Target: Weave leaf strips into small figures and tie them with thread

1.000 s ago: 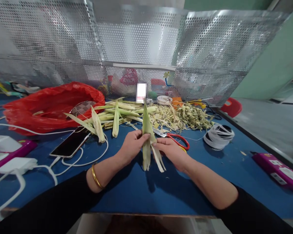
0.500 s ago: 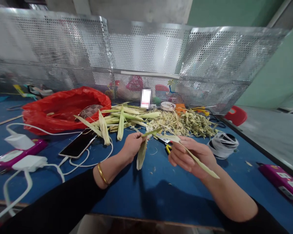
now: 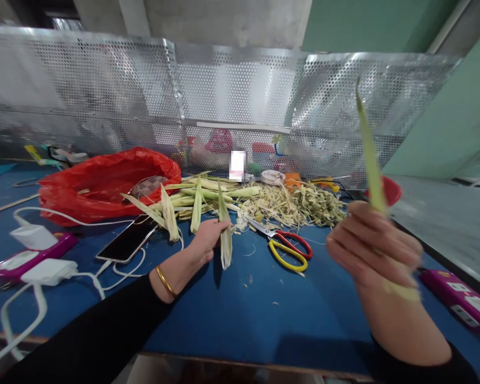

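My left hand [image 3: 206, 238] is closed round a pale green corn husk leaf [image 3: 225, 234] that stands upright over the blue table [image 3: 240, 314]. My right hand [image 3: 374, 242], raised at the right and blurred, is closed on a long narrow strip of husk [image 3: 368, 154] that points upward. Just beyond my left hand lies a pile of whole husk leaves [image 3: 196, 197]. A heap of shredded husk strips [image 3: 300, 202] sits to the right of that pile. Red and yellow scissors [image 3: 286, 245] lie between my hands.
A red plastic bag [image 3: 100, 181] sits at the back left. A phone [image 3: 126, 240] on a white cable, white chargers [image 3: 48, 269] and a purple power strip [image 3: 460, 301] lie on the table. A perforated metal screen [image 3: 240, 106] closes the back.
My right hand has torn a strip off the leaf and swung it up and to the right. My left hand stayed, and its leaf now stands upright. The scissors are uncovered.
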### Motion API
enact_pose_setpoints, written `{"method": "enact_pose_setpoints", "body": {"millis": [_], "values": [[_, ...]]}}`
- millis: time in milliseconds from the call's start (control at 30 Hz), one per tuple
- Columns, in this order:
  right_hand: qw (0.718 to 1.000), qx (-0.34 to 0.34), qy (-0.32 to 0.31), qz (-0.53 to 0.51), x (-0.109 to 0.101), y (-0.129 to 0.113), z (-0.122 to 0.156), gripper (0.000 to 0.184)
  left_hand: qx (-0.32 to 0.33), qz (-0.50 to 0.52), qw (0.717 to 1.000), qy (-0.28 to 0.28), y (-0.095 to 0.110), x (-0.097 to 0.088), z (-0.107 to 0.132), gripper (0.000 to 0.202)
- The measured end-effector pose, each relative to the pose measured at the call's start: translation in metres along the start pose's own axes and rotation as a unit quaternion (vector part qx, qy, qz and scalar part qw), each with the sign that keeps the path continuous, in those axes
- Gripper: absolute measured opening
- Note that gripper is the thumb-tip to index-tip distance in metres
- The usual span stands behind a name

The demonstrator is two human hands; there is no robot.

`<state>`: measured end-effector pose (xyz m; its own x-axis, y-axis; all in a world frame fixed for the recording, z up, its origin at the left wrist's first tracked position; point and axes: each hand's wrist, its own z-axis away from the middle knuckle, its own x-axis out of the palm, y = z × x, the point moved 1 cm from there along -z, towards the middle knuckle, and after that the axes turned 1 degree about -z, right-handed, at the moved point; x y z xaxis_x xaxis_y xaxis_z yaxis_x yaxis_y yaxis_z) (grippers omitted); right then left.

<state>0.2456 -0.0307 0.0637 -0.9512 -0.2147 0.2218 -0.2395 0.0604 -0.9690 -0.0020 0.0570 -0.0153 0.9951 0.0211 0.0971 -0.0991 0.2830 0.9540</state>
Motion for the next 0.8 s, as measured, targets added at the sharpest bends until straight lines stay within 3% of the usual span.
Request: {"method": "enact_pose_setpoints", "body": {"millis": [67, 133, 167, 233, 300, 367, 433, 467, 533, 600, 700, 800], "values": [[0.998, -0.017, 0.051, 0.044, 0.005, 0.007, -0.008, 0.016, -0.001, 0.005, 1.0, -0.013, 0.003, 0.002, 0.006, 0.025], [0.978, 0.02, 0.114, 0.172, 0.007, 0.023, -0.021, 0.016, -0.002, 0.008, 1.0, -0.029, 0.005, 0.005, 0.014, 0.027], [0.95, 0.026, 0.155, 0.271, 0.005, 0.032, -0.027, 0.015, -0.003, 0.008, 0.999, -0.037, 0.006, 0.007, 0.017, 0.028], [0.862, 0.019, 0.176, 0.476, 0.001, 0.048, -0.038, 0.015, -0.005, 0.01, 0.999, -0.046, 0.007, 0.009, 0.023, 0.029], [0.783, 0.012, 0.191, 0.591, 0.0, 0.058, -0.042, 0.024, -0.01, 0.013, 0.999, -0.052, 0.006, 0.012, 0.027, 0.029], [0.747, -0.047, 0.195, 0.634, 0.007, 0.062, -0.04, 0.034, -0.015, 0.017, 0.998, -0.057, 0.004, 0.015, 0.03, 0.029], [0.77, -0.117, 0.181, 0.601, 0.022, 0.065, -0.036, 0.038, -0.012, 0.022, 0.998, -0.062, 0.001, 0.019, 0.033, 0.031], [0.805, -0.124, 0.163, 0.556, 0.031, 0.069, -0.035, 0.036, -0.008, 0.025, 0.997, -0.067, 0.0, 0.021, 0.035, 0.031], [0.897, -0.054, 0.083, 0.43, 0.047, 0.08, -0.033, 0.03, 0.0, 0.033, 0.996, -0.079, -0.001, 0.025, 0.039, 0.031], [0.948, 0.019, 0.009, 0.319, 0.058, 0.093, -0.032, 0.027, 0.008, 0.033, 0.996, -0.088, -0.001, 0.027, 0.042, 0.029], [0.958, 0.026, 0.051, 0.279, 0.057, 0.099, -0.032, 0.025, 0.038, -0.007, 0.995, -0.09, 0.003, 0.026, 0.043, 0.025], [0.938, -0.017, 0.106, 0.329, 0.049, 0.093, -0.031, 0.026, 0.069, -0.052, 0.991, -0.098, 0.006, 0.024, 0.044, 0.026]]}}
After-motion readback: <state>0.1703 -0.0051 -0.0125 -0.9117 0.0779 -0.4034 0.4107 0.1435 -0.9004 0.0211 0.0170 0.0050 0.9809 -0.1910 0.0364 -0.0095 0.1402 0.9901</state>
